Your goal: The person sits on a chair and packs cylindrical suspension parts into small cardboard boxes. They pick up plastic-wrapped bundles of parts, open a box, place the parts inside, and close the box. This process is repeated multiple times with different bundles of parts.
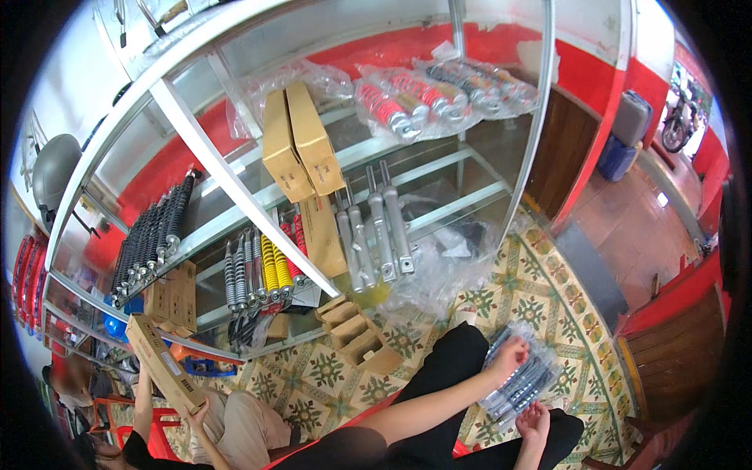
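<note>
A clear plastic bag point(523, 377) of dark, coil-like parts lies between my knees, probably shock absorbers blurred by the shiny film. My left hand point(509, 359) reaches across from the lower middle, with its fingers curled closed at the bag's upper left edge, seeming to pinch the plastic. At the bag's lower right edge is my right hand point(533, 424), palm turned up. Its fingers are loosely bent and apart, and nothing shows in them.
At left a seated co-worker holds a long cardboard box point(163, 362) in both hands. Before me stands a metal-framed glass shelf point(235, 184) with wrapped shock absorbers point(407, 98), fork tubes point(377, 227) and boxes point(301, 141). An open divided carton point(359, 337) sits on the patterned floor.
</note>
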{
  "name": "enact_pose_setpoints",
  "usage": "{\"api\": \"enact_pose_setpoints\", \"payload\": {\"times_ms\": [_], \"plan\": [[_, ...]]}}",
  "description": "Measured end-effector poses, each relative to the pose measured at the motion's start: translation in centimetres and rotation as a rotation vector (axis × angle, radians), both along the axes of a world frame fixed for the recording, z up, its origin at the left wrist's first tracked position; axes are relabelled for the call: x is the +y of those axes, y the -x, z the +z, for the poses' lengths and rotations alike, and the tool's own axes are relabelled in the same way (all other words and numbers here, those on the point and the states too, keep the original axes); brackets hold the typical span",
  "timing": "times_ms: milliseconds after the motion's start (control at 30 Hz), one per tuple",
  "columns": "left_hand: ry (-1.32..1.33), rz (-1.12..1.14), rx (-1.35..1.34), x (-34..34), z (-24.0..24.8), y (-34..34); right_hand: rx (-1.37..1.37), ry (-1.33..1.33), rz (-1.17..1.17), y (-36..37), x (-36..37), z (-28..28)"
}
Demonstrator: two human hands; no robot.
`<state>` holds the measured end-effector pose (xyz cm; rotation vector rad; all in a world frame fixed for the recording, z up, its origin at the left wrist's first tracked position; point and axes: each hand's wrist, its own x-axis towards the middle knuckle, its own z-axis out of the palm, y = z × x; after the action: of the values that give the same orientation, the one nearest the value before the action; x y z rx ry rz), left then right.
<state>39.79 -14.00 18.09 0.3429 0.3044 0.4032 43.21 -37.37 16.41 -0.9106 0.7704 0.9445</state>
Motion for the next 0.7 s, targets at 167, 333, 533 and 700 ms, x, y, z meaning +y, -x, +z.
{"api": "enact_pose_setpoints", "payload": {"times_ms": [167,333,533,700], "plan": [[-0.375,0.159,0.038,4.8,8.4,5.2,-0.205,-0.268,0.005,0.8,4.2,3.2],[-0.736,0.505,0.19,8.0,15.9,10.2,-0.164,-0.057,0.206,1.2,3.6,-0.6],[-1.02,0.86,0.224,14.2,26.4,18.0,-0.305,-0.074,0.179,0.8,3.4,-1.1],[-0.755,0.924,0.34,20.5,31.3,24.0,-0.358,-0.052,0.157,1.1,3.2,-1.0]]}}
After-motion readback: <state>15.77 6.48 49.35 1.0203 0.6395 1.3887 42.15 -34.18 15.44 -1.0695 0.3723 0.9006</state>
